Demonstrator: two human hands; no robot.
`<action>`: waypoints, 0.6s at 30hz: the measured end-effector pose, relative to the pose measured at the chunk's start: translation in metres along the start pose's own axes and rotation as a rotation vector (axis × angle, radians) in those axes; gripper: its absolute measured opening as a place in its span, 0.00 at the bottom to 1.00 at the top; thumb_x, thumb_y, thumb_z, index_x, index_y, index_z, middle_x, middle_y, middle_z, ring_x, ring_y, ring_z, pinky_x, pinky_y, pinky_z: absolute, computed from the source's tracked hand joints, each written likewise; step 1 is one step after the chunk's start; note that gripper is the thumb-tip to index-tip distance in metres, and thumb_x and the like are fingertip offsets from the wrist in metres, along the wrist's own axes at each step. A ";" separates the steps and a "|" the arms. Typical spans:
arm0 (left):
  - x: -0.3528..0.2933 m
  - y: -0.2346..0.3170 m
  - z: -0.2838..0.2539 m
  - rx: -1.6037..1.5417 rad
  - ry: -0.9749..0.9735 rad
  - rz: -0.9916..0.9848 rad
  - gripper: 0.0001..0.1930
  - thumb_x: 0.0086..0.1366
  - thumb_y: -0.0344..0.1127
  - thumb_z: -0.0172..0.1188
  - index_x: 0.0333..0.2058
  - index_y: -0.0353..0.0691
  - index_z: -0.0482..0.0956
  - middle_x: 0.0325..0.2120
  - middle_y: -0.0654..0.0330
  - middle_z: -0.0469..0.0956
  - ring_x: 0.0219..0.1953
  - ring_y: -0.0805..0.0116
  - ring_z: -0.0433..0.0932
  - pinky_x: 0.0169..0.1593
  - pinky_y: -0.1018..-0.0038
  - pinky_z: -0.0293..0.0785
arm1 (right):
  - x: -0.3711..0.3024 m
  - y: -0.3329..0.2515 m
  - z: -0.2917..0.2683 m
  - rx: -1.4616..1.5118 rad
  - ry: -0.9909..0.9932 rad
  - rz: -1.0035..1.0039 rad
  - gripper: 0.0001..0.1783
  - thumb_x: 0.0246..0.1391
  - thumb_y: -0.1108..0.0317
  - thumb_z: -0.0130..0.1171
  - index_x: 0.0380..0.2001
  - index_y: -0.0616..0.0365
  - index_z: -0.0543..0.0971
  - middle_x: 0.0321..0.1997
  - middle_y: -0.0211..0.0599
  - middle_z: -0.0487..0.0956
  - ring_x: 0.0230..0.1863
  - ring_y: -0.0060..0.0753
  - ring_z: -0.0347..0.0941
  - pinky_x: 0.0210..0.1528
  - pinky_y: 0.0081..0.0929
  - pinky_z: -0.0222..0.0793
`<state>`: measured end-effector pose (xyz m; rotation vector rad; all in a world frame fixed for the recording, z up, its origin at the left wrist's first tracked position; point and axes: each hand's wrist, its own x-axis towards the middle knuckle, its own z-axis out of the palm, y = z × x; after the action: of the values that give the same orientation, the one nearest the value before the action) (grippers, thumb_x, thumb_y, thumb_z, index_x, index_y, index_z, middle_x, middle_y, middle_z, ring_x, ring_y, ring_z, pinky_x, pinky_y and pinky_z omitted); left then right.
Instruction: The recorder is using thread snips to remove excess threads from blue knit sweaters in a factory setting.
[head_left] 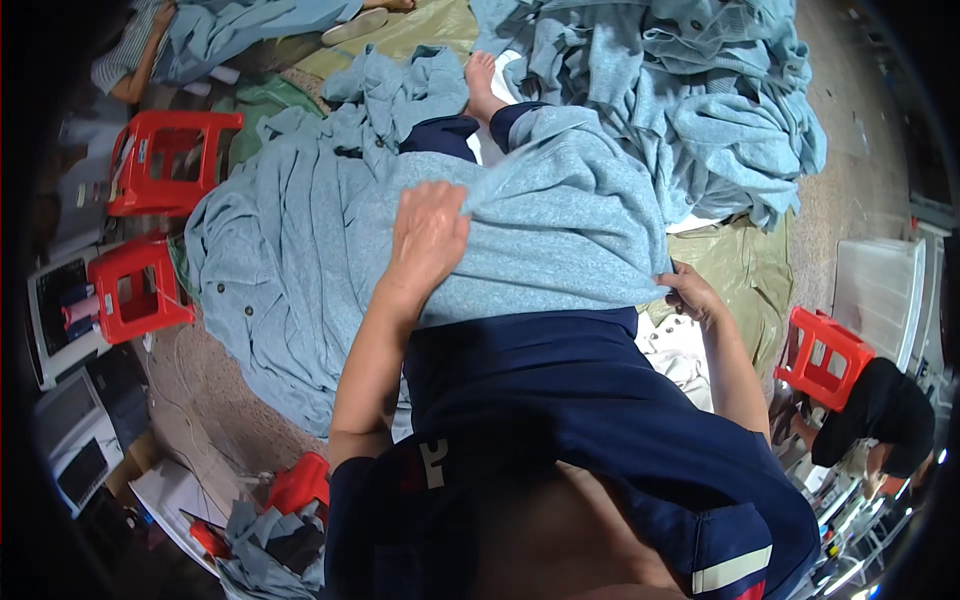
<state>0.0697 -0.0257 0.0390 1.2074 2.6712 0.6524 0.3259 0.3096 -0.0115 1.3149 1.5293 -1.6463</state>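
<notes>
A light blue knitted garment (pixel 560 250) lies across my lap, with creased folds. My left hand (pixel 430 230) is closed on a raised fold of it near the middle of my lap; the fingertips are partly hidden and slightly blurred. At the garment's right edge, my right hand (pixel 692 292) pinches the cloth between thumb and fingers. Something small and dark shows by those fingers, too small to name. More blue knitwear with dark buttons (pixel 249 310) spreads over the left side.
A large heap of blue garments (pixel 740 120) lies ahead on the right. White buttoned cloth (pixel 680 350) is beside my right forearm, near olive sheeting (pixel 745 270). Red stools (pixel 140 290) stand at left, another red stool (pixel 825 360) at right by a person in black (pixel 875 420).
</notes>
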 end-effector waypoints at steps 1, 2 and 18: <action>-0.003 -0.001 0.006 -0.063 -0.058 0.032 0.15 0.54 0.31 0.60 0.41 0.36 0.75 0.33 0.52 0.74 0.39 0.49 0.72 0.45 0.60 0.64 | 0.002 -0.003 -0.007 -0.102 -0.012 -0.040 0.18 0.46 0.63 0.60 0.41 0.55 0.74 0.23 0.24 0.70 0.17 0.15 0.59 0.16 0.17 0.50; -0.005 0.009 0.002 -0.054 -0.087 0.061 0.11 0.55 0.30 0.58 0.38 0.36 0.76 0.31 0.51 0.74 0.36 0.48 0.73 0.42 0.60 0.66 | 0.004 -0.009 -0.012 -0.012 0.109 -0.133 0.20 0.45 0.61 0.61 0.42 0.55 0.74 0.25 0.25 0.71 0.19 0.16 0.60 0.18 0.18 0.51; -0.068 0.039 -0.098 -0.292 0.284 0.218 0.18 0.49 0.24 0.61 0.42 0.40 0.79 0.26 0.58 0.78 0.25 0.60 0.76 0.30 0.69 0.71 | 0.101 -0.224 0.116 -1.020 0.222 -1.389 0.13 0.45 0.72 0.58 0.38 0.54 0.75 0.39 0.38 0.76 0.46 0.46 0.72 0.46 0.38 0.71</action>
<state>0.1121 -0.0857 0.1405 1.4210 2.5466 1.2854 0.0573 0.2713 -0.0188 -0.2926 3.0965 -0.8189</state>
